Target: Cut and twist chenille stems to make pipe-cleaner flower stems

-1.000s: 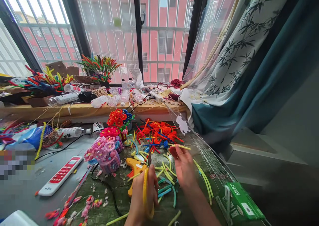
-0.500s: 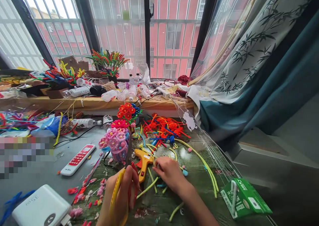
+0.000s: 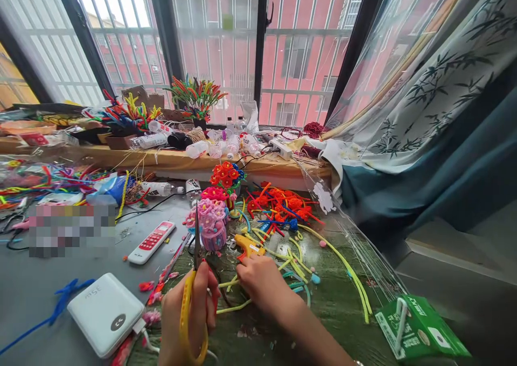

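My left hand is closed around yellow-handled scissors, blades pointing up and away. My right hand rests fingers-down on the green table cover, pinching at yellow-green pipe cleaners beside an orange glue gun. Just beyond stands a small pot of pink pipe-cleaner flowers, with a red and blue flower bunch behind it.
A white power bank and a red-and-white remote lie to the left. A heap of red and orange pipe cleaners lies ahead, a green box at the right. Bottles and more flower bunches line the window ledge.
The view has swung left. My right hand came down from holding a yellow stem to the table by the glue gun. My left hand shifted left with the scissors.
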Demonstrator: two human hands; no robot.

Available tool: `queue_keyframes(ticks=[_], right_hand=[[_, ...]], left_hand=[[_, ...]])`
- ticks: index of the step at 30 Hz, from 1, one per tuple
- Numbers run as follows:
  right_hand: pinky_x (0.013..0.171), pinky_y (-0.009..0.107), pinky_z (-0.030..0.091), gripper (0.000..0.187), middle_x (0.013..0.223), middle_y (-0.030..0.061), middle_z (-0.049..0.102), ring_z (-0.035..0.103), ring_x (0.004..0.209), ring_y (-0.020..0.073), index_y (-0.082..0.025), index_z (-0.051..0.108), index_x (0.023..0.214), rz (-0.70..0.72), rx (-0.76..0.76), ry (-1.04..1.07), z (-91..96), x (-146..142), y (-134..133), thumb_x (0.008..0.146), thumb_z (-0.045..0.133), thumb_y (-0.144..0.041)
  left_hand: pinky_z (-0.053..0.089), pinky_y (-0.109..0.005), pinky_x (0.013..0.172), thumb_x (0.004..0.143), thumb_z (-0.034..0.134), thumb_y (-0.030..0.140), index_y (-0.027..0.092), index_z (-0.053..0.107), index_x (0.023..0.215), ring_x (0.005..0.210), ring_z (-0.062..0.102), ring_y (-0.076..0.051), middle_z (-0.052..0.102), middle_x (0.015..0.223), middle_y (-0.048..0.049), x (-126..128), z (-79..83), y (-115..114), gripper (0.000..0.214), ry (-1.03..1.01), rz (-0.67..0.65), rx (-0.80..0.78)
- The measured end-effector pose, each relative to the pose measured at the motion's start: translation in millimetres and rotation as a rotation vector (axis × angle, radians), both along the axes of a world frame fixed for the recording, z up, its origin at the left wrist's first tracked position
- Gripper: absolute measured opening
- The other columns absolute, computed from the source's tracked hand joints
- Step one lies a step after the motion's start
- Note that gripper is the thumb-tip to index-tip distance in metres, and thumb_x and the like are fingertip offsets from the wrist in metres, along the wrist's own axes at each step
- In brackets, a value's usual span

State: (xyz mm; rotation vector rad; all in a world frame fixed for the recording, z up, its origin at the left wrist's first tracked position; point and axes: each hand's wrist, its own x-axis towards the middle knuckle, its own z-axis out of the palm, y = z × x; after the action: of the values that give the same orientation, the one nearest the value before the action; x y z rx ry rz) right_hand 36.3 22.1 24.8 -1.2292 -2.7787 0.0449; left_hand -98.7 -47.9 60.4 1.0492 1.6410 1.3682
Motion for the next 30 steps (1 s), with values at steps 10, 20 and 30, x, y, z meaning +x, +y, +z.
queue_keyframes(ticks=[10,20,30], right_hand=[[0.061,0.035,0.047,0.016,0.082,0.0157,0.071,0.065,0.077,0.0262,-0.010,0.071,0.085,0.078,0.061,-0.093,-12.8,-42.9,6.6,0.087,0.056,-0.008],[0.058,0.031,0.043,0.016,0.081,0.0120,0.071,0.065,0.075,0.0219,-0.011,0.069,0.082,0.218,0.118,-0.082,-19.7,-46.4,10.9,0.088,0.055,-0.008],[0.066,0.030,0.041,0.012,0.085,0.0102,0.070,0.065,0.082,0.0240,-0.015,0.066,0.082,-0.346,0.064,-0.018,31.4,52.7,9.5,0.081,0.058,-0.006]], left_hand=[[0.035,-0.021,0.033,0.087,0.044,0.046,0.024,0.052,0.054,0.027,0.040,-0.013,0.040,0.027,0.0039,-10.8,-6.4,-2.5,0.040,-0.029,0.027,-0.009],[0.032,-0.021,0.031,0.082,0.049,0.056,0.022,0.053,0.054,0.026,0.037,-0.011,0.040,0.027,0.0048,-6.5,-7.5,-5.1,0.045,-0.121,0.051,0.005],[0.033,-0.021,0.030,0.083,0.047,0.051,0.021,0.054,0.057,0.027,0.039,-0.012,0.039,0.030,0.0047,-4.2,-2.9,-2.9,0.040,-0.230,0.105,0.071]])
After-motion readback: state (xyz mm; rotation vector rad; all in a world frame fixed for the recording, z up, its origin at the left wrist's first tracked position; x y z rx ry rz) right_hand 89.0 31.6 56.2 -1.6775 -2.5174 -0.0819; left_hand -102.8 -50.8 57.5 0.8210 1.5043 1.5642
